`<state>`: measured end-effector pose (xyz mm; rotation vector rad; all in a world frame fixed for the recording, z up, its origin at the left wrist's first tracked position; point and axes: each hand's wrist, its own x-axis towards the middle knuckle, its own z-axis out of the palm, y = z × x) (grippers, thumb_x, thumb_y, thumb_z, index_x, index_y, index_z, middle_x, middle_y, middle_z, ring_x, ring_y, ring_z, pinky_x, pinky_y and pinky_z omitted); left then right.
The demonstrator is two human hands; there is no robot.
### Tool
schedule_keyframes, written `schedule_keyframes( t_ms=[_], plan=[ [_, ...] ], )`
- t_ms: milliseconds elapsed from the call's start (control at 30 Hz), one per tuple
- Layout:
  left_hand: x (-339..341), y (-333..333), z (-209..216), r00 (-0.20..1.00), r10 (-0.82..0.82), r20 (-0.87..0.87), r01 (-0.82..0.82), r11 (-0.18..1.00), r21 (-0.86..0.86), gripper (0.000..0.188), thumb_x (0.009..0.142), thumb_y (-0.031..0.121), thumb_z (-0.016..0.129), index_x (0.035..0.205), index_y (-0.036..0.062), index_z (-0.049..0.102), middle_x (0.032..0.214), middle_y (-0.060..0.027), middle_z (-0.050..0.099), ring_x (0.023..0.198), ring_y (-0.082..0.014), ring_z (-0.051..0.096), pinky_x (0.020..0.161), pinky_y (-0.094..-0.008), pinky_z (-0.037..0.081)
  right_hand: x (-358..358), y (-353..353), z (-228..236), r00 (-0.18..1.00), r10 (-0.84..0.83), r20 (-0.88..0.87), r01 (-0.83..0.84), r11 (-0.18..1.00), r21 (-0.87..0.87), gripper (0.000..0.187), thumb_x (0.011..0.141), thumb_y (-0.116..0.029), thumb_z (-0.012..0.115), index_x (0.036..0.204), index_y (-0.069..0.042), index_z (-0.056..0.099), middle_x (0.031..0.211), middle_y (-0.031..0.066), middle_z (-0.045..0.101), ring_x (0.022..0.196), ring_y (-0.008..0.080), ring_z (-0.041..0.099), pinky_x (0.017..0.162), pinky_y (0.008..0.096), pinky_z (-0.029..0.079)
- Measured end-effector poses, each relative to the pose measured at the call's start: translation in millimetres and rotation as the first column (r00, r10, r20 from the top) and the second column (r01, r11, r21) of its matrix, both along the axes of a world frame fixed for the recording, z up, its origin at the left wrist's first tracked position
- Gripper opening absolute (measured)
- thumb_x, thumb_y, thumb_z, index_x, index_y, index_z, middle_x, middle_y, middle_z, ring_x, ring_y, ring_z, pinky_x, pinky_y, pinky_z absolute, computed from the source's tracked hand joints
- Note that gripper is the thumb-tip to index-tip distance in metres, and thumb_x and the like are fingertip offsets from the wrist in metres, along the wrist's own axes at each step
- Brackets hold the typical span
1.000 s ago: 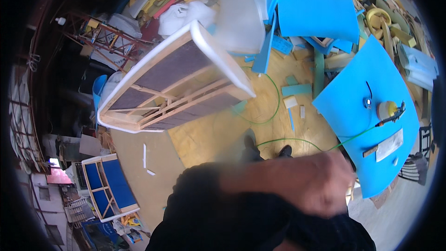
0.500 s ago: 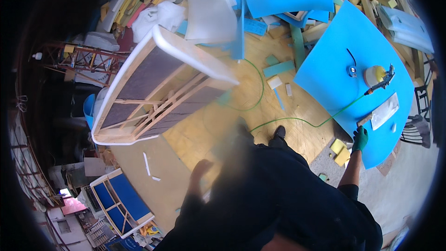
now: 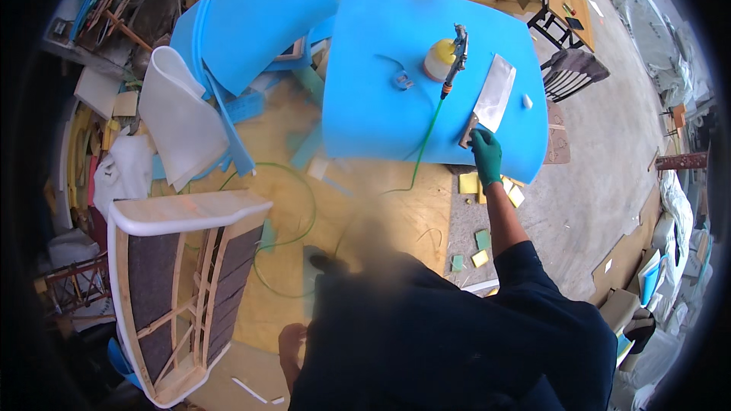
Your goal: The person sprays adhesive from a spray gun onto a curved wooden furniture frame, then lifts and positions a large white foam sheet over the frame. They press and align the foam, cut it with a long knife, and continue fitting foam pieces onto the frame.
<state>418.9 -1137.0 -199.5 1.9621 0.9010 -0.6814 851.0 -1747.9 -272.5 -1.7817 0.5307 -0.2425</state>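
Reaching out toward one o'clock in the head view, the right hand, in a green glove, closes its fingers on the handle of a broad cleaver that lies flat on the blue foam sheet. Half a second ago that hand hung beside the sheet's near edge, gripping nothing; now it has come up onto the foam and taken the handle, so the blade looks ready to be lifted.

Just at eleven o'clock of the cleaver lie a spray gun with a green hose and a yellow pot.

The left hand hangs bare at seven o'clock, fingers loose and holding nothing, near the upholstered wooden chair frame lying at eight o'clock.
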Motion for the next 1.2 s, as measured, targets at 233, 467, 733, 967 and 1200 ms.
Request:
schedule_keyframes(
  t_ms=[233,467,733,967,1200],
  plan=[
    [-60.9,33.7,-25.5,0.978,0.199,0.060,-0.194,0.978,-0.081,0.021,0.097,0.021,0.064,0.108,0.0057,0.072,0.097,-0.0090,0.074,0.089,-0.0226,0.070,0.077,-0.0374,0.051,99.2,-25.1,-20.1,0.980,0.144,0.139,-0.103,0.958,-0.267,0.061,0.100,-0.036,0.073,0.149,-0.003,0.055,0.147,0.0174,0.059,0.132,0.0294,0.058,0.107,0.0411,0.049],
    [-124.4,14.2,-15.4,0.969,0.238,0.060,-0.238,0.971,-0.018,0.031,0.099,0.029,0.064,0.115,0.0040,0.072,0.103,-0.0057,0.076,0.092,-0.0167,0.072,0.076,-0.0311,0.051,143.2,-2.9,14.6,0.996,-0.016,0.082,0.039,0.958,-0.284,0.099,0.082,-0.066,0.081,0.156,-0.008,0.049,0.134,0.0229,0.063,0.103,0.0267,0.069,0.092,0.0393,0.052],
    [-142.2,-45.1,40.2,0.977,0.149,-0.154,-0.133,0.985,0.111,0.029,0.101,0.026,0.063,0.116,0.0041,0.074,0.106,-0.0117,0.076,0.101,-0.0240,0.071,0.091,-0.0386,0.055,151.2,14.7,13.8,0.979,-0.055,0.195,0.077,0.991,-0.106,0.091,0.082,-0.052,0.089,0.150,-0.005,0.050,0.108,0.0091,0.068,0.089,0.0160,0.066,0.081,0.0323,0.052],
    [-120.7,-59.7,50.6,0.844,-0.438,-0.310,0.517,0.818,0.251,0.026,0.099,0.019,0.059,0.114,0.0049,0.076,0.116,-0.0170,0.073,0.110,-0.0325,0.069,0.095,-0.0425,0.054,118.5,20.6,8.8,0.983,-0.128,0.130,0.157,0.956,-0.247,0.100,0.083,-0.054,0.086,0.157,-0.003,0.044,0.147,0.0198,0.055,0.104,0.0237,0.063,0.094,0.0411,0.050],
    [-159.7,-44.7,16.7,0.989,-0.115,-0.090,0.127,0.981,0.147,0.025,0.097,0.013,0.062,0.116,0.0011,0.074,0.108,-0.0115,0.075,0.101,-0.0208,0.072,0.087,-0.0341,0.057,58.6,34.8,-1.9,0.995,-0.096,0.011,0.096,0.971,-0.218,0.103,0.084,-0.056,0.085,0.160,-0.003,0.040,0.156,0.0210,0.049,0.107,0.0249,0.065,0.094,0.0388,0.051]
  ],
)
